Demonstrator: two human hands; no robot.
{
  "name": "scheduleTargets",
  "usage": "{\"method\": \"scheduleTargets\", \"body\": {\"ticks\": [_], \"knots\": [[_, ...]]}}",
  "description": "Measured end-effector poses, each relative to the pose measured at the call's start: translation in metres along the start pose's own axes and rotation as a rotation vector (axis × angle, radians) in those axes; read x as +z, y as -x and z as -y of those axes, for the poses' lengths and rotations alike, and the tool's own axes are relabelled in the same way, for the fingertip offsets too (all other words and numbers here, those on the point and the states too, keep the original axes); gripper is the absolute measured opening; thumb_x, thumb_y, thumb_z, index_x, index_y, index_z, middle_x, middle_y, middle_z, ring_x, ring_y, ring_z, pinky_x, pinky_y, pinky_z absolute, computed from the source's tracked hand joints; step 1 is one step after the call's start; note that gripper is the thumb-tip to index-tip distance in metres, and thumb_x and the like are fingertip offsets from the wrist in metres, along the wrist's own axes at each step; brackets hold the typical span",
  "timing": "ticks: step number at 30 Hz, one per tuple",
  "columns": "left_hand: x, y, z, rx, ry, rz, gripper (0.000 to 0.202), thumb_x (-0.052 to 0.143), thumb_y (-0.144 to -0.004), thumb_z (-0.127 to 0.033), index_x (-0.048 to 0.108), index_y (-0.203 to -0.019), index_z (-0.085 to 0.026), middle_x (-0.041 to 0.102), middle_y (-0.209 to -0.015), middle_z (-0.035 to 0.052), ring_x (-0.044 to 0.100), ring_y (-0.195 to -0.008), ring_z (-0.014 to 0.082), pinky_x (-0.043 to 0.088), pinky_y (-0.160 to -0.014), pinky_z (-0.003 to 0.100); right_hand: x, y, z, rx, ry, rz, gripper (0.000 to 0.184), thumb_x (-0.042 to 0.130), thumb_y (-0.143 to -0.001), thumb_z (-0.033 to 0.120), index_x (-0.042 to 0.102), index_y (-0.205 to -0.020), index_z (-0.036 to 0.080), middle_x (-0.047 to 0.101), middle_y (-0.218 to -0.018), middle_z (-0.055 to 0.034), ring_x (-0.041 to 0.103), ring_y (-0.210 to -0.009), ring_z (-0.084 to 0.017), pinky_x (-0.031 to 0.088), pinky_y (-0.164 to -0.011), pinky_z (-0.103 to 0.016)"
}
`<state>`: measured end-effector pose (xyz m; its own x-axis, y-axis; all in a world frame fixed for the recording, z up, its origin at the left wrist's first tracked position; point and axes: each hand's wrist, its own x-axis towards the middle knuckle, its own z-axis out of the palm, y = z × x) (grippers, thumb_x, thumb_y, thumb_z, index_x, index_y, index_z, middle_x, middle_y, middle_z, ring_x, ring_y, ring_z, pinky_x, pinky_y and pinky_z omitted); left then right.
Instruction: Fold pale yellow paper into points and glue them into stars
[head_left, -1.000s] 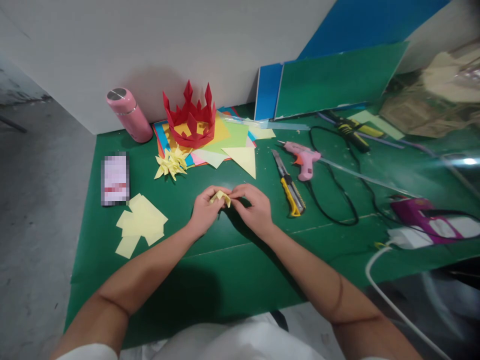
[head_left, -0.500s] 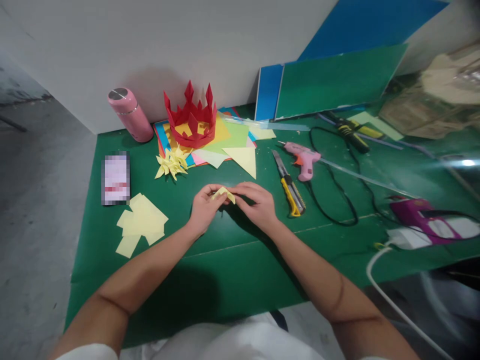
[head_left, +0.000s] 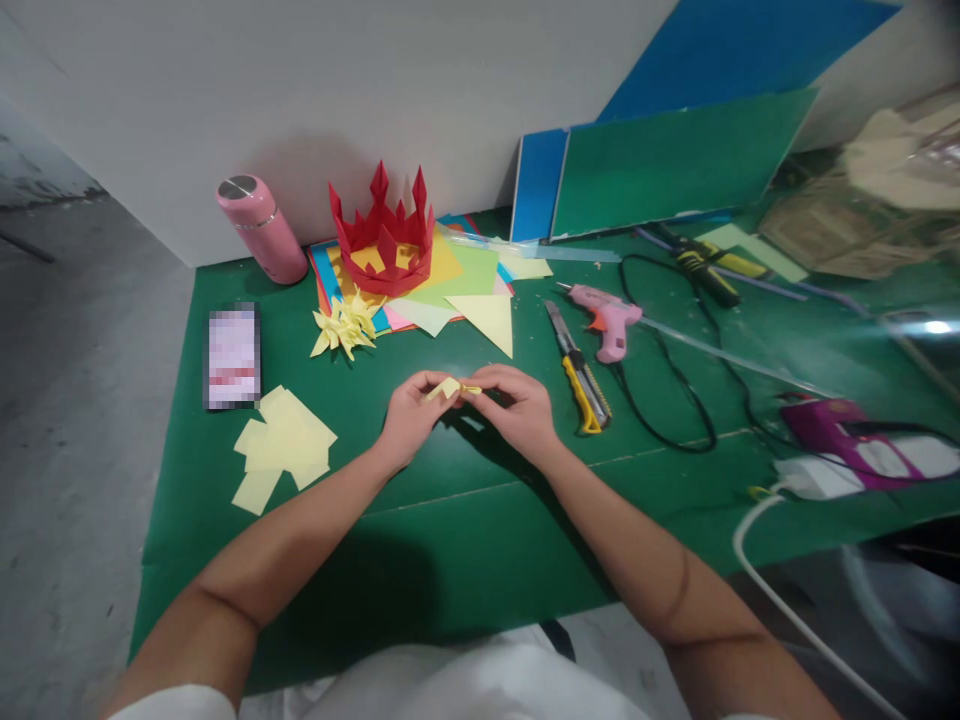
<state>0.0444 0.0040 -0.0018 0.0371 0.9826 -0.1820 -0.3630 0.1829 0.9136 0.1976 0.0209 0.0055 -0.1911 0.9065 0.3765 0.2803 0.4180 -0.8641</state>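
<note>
Paper [head_left: 445, 390], pale yellow and folded small, and it's in both hands, held above the green table [head_left: 480, 545] right in front of the person's body! Left hand [head_left: 411, 420] closed on it, thumb on the near side, fingers curled behind; right hand [head_left: 519, 405] pinching too, thumb and fingertips meeting at the narrow end. The two hands all but touch here, so several of the fingers are hidden.

How does a thing like this handle? Next to weightless, I'd judge, thin and easily bent, yet firmer where the folds double it up. It shouldn't be slippery, but it looks easy to crush or tear, so a light fingertip pinch on the layered folds is the hold to have, with the loose points best left free of pressure.

And the look of it: matt, plain, a wider angled flap on the left side, tapering to a slim strip on the right. The inner creases are too small to make out.

Up beyond the left hand, a spiky yellow paper cluster [head_left: 347, 324] in a similar colour, just in front of a red paper crown [head_left: 387, 272]. Loose yellow sheets [head_left: 289, 440] overlap flat to the left; over on the right, a yellow-handled cutter [head_left: 578, 380] beside a pink glue gun [head_left: 611, 320].
</note>
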Motion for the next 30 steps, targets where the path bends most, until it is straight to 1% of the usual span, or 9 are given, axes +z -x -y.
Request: {"method": "scheduleTargets", "body": {"ticks": [8,11,18,22,24,26,30], "knots": [[0.002,0.0,-0.001,0.001,0.078,0.02,0.035,0.083,-0.058,-0.037,0.061,-0.073,-0.015,0.065,-0.07,-0.0019,0.059,-0.061,0.0073,0.049,-0.066,0.022,0.002,0.001,0.0,0.0,-0.101,-0.014,0.005,0.069,-0.077,0.025,0.07,-0.074,0.022,0.068,-0.074,-0.0022,0.062,-0.069,-0.014,0.052,-0.067,-0.029],[0.004,0.001,-0.002,-0.011,0.117,0.025,0.035,0.084,-0.057,-0.035,0.06,-0.07,-0.015,0.065,-0.071,-0.0022,0.059,-0.061,0.007,0.05,-0.065,0.022,0.002,0.001,0.001,0.027,-0.166,-0.014,0.006,0.07,-0.076,0.024,0.067,-0.072,0.021,0.065,-0.073,-0.0013,0.061,-0.068,-0.013,0.05,-0.066,-0.028],[0.007,0.004,-0.004,-0.073,0.166,0.054,0.035,0.085,-0.056,-0.033,0.057,-0.067,-0.015,0.065,-0.071,-0.003,0.059,-0.059,0.006,0.05,-0.062,0.02,0.003,0.001,0.008,0.175,-0.323,-0.022,0.022,0.071,-0.075,0.034,0.06,-0.063,0.02,0.058,-0.069,0.0009,0.056,-0.065,-0.011,0.048,-0.062,-0.026],[0.008,0.004,-0.004,-0.115,0.162,0.065,0.036,0.085,-0.055,-0.034,0.056,-0.067,-0.015,0.065,-0.068,-0.0032,0.06,-0.058,0.0068,0.049,-0.06,0.02,0.005,0.002,0.011,0.278,-0.453,-0.01,0.026,0.073,-0.073,0.039,0.059,-0.062,0.02,0.056,-0.066,0.0025,0.055,-0.059,-0.01,0.049,-0.058,-0.025],[0.007,0.003,-0.005,-0.133,0.159,0.06,0.037,0.085,-0.055,-0.035,0.056,-0.068,-0.015,0.065,-0.066,-0.0035,0.061,-0.057,0.0067,0.049,-0.061,0.02,0.006,0.003,0.01,0.329,-0.485,-0.009,0.026,0.074,-0.072,0.04,0.06,-0.064,0.02,0.057,-0.067,0.0025,0.056,-0.059,-0.01,0.051,-0.058,-0.026],[0.007,0.003,-0.005,-0.145,0.158,0.047,0.037,0.085,-0.054,-0.036,0.058,-0.069,-0.015,0.066,-0.066,-0.0034,0.061,-0.058,0.0065,0.049,-0.063,0.02,0.007,0.003,0.008,0.367,-0.476,-0.022,0.024,0.075,-0.071,0.041,0.062,-0.067,0.021,0.061,-0.07,0.0018,0.058,-0.062,-0.01,0.053,-0.062,-0.027],[0.005,0.002,-0.007,-0.166,0.164,0.007,0.038,0.084,-0.055,-0.039,0.064,-0.078,-0.015,0.069,-0.071,-0.0004,0.064,-0.063,0.0086,0.051,-0.068,0.023,0.006,0.001,0.002,0.39,-0.436,-0.038,0.023,0.076,-0.069,0.043,0.067,-0.073,0.022,0.067,-0.074,0.0005,0.062,-0.067,-0.012,0.056,-0.071,-0.031]]}}
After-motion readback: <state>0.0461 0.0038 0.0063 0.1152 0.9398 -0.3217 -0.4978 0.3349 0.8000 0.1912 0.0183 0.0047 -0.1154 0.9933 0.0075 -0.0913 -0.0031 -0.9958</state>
